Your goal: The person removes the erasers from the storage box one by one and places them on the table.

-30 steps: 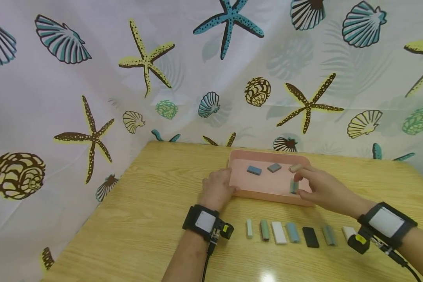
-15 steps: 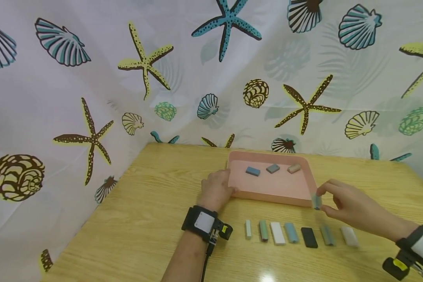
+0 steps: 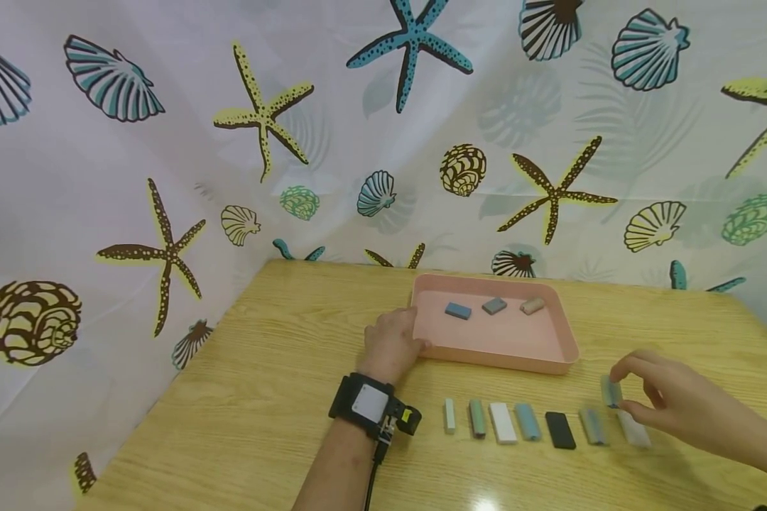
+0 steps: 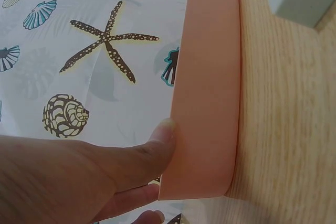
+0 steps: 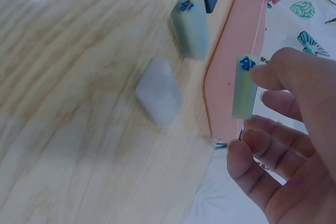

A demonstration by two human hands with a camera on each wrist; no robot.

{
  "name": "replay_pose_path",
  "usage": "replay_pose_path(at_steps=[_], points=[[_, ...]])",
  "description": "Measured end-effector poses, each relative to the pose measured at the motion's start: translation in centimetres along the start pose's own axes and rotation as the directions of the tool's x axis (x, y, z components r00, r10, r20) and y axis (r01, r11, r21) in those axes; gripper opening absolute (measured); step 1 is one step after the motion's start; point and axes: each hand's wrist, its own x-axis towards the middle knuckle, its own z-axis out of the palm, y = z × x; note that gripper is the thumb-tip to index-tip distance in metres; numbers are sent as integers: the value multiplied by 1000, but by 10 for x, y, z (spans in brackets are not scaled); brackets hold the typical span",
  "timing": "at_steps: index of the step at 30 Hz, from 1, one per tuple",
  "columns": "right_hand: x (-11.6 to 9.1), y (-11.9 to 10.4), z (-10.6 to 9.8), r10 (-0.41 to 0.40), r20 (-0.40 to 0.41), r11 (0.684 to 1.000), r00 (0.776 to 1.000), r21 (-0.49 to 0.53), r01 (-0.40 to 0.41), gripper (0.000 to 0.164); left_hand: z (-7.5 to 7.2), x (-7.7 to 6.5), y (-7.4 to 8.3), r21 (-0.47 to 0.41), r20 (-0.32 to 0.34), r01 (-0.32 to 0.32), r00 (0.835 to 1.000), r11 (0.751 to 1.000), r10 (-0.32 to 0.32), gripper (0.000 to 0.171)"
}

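My right hand [image 3: 671, 401] pinches a pale green eraser [image 3: 611, 392] between thumb and fingers, above the right end of a row of erasers. In the right wrist view a small blue figure shows on the end of this held eraser [image 5: 244, 88]. The left hand [image 3: 393, 344] grips the left front corner of a pink tray [image 3: 492, 360]. Its thumb lies against the tray's wall in the left wrist view, with the other fingers partly hidden. Inside the tray lie a blue eraser [image 3: 458, 311], a grey one [image 3: 495, 306] and a beige one [image 3: 532, 306].
In front of the tray runs a row: a thin pale eraser [image 3: 449, 416], a green eraser [image 3: 477, 419], a white block [image 3: 503, 423], a light blue eraser [image 3: 528, 422], a black block [image 3: 560, 430], a grey-green eraser [image 3: 592, 426] and a white eraser [image 3: 633, 429]. A patterned cloth [image 3: 332, 128] hangs behind.
My right hand has carried the pale green eraser out of the tray, rightward and toward me, to above the row's right end. The left hand has stayed on the tray.
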Motion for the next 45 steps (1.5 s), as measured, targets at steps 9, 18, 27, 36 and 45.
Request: replay_pose_path(at_steps=[9, 18, 27, 36, 45], points=[[-32, 28, -2, -49, -28, 998, 998, -33, 48, 51, 0, 0, 2, 8, -3, 0, 1000, 1000, 0, 59], [-50, 43, -4, -25, 89, 1000, 996, -11, 26, 46, 1, 1, 0, 13, -3, 2, 1000, 1000, -2, 62], [-58, 55, 0, 2, 195, 995, 981, 99, -21, 39, 1, 1, 1, 18, -3, -5, 1000, 1000, 5, 56], [-57, 58, 1, 9, 261, 992, 965, 121, -42, 33, 0, 1, 0, 21, -9, -5, 1000, 1000, 5, 56], [-18, 28, -1, 165, 266, 986, 950, -22, -165, 15, 1, 1, 1, 14, -5, 1, 1000, 1000, -1, 54]])
